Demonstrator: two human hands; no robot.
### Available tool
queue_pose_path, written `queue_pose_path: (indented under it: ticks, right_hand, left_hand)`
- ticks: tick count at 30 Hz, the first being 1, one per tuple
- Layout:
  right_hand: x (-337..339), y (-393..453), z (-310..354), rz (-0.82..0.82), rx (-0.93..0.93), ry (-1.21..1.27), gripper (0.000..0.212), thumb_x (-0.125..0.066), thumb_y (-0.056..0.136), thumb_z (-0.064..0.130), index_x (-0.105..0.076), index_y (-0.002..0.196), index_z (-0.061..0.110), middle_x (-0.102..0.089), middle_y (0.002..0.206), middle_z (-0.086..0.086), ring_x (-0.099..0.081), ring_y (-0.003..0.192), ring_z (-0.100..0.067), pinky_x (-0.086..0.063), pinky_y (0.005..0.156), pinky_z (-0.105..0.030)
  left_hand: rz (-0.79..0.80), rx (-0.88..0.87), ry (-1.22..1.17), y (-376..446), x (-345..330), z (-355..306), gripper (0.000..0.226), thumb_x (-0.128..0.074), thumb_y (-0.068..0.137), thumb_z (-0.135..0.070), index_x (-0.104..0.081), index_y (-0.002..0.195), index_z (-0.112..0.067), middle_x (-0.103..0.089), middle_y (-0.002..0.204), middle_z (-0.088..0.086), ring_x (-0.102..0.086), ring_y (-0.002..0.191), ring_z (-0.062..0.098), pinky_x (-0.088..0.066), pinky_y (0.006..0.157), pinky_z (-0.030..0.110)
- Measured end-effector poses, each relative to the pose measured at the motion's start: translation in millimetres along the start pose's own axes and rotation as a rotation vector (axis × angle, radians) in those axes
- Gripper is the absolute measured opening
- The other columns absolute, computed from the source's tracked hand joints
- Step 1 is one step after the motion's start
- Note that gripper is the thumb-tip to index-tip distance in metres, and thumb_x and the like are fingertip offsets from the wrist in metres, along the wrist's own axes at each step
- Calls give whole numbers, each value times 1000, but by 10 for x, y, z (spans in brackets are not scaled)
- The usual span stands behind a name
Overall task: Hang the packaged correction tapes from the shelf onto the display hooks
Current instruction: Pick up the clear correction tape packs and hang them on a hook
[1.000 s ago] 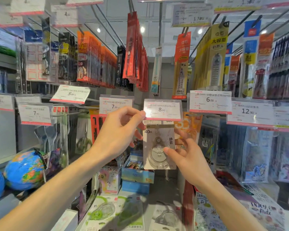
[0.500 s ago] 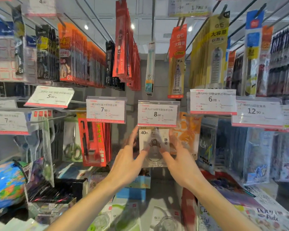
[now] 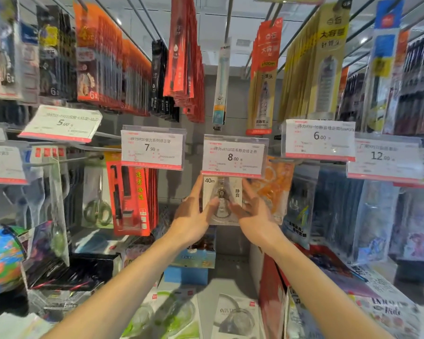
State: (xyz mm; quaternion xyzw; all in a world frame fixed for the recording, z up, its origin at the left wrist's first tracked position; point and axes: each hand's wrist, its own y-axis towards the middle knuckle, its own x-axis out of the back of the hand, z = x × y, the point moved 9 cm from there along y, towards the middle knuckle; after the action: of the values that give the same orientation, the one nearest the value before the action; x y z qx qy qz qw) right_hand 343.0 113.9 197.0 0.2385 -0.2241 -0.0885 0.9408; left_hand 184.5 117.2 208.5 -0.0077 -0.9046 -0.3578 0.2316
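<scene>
A white correction tape package (image 3: pixel 230 189) marked 40m hangs upright just under the 8.00 price tag (image 3: pixel 233 155), which hides its hook. My left hand (image 3: pixel 194 216) holds the package's left edge, thumb on the front and index finger pointing up along the side. My right hand (image 3: pixel 256 214) holds the right edge, fingers over the clear blister. More packaged correction tapes lie flat on the shelf below: green ones (image 3: pixel 157 314) and a white one (image 3: pixel 235 316).
Red packs (image 3: pixel 130 199) hang on the hook to the left under a 7.90 tag (image 3: pixel 152 149). Orange packs (image 3: pixel 277 189) hang to the right, close behind my right hand. Small boxes (image 3: pixel 196 258) stand on the shelf beneath, and a globe (image 3: pixel 0 260) sits far left.
My left hand came down from the 8.00 price tag and took the package's left edge. Both hands moved the package deeper in under the tag, and my head moved closer.
</scene>
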Motion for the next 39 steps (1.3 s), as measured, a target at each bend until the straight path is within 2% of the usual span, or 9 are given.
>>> queue_pose_path:
  ticks: [3, 6, 8, 9, 11, 14, 19, 30, 39]
  right_hand:
    - [102, -61, 10, 19, -20, 28, 63, -63, 101, 26, -33, 152, 49, -48, 106, 54, -58, 100, 29, -46, 79, -4]
    - [240, -245, 39, 31, -48, 68, 45, -64, 99, 24, -48, 132, 50, -56, 97, 53, -58, 97, 30, -47, 68, -1]
    - [338, -381, 44, 9, -59, 105, 35, -63, 99, 23, -53, 121, 48, -72, 115, 25, -66, 118, -3, -57, 86, -12]
    - [379, -459, 67, 6, -64, 109, 31, -63, 99, 26, -56, 124, 43, -74, 123, 9, -67, 121, -18, -58, 99, -29]
    - [462, -613, 128, 4, -56, 123, 33, -65, 99, 31, -60, 132, 31, -71, 129, 6, -67, 121, -14, -51, 110, -44]
    - [588, -850, 176, -14, -42, 241, 21, -69, 98, 28, -70, 119, 27, -78, 111, 10, -73, 106, -8, -59, 99, -36]
    - [618, -1294, 178, 8, -47, 467, 12, -68, 99, 12, -72, 109, 16, -81, 93, -7, -77, 81, -18, -61, 70, -22]
    - [163, -2005, -9, -26, -131, 461, 20, -66, 98, 10, -76, 99, 28, -77, 79, -6, -70, 66, -14, -57, 62, -23]
    - [-587, -2159, -207, -154, -268, 382, 14, -62, 99, 0, -69, 106, 10, -71, 68, 3, -64, 58, -13, -52, 54, -21]
  left_hand:
    - [10, 55, -41, -79, 21, 4, 64, -51, 103, -50, -13, 154, -56, -50, 129, -21, -60, 74, -15, -46, 61, -1]
    - [15, 87, -48, -211, 104, -24, 60, -54, 103, -45, -24, 154, -50, -57, 113, -25, -62, 49, -4, -43, 42, 8]
    - [-32, 98, -93, -311, 208, -66, 53, -60, 102, -35, -39, 150, -36, -68, 111, -10, -65, 64, -8, -46, 51, 5]
    - [-60, 111, -118, -370, 261, -94, 47, -62, 102, -30, -45, 146, -31, -68, 119, -7, -67, 84, -7, -49, 63, 5]
    - [-106, 149, -192, -515, 342, -156, 34, -62, 102, -23, -56, 134, -28, -68, 123, -8, -68, 106, 7, -57, 85, 21]
    - [-167, 171, -306, -777, 460, -281, 16, -65, 100, -17, -66, 112, -27, -76, 101, -3, -74, 87, 9, -61, 71, 23]
    - [-219, 174, -428, -1324, 611, -408, 11, -66, 98, -18, -69, 106, -26, -80, 93, 2, -76, 76, 15, -59, 64, 23]
    - [-170, 268, -522, -2009, 818, 130, 26, -69, 84, -30, -70, 107, -19, -78, 85, 10, -73, 71, 21, -59, 65, 26]
    - [126, 278, -463, -2077, 1064, 1009, 13, -76, 89, -36, -70, 99, -40, -77, 85, 3, -72, 70, 11, -54, 64, 16]
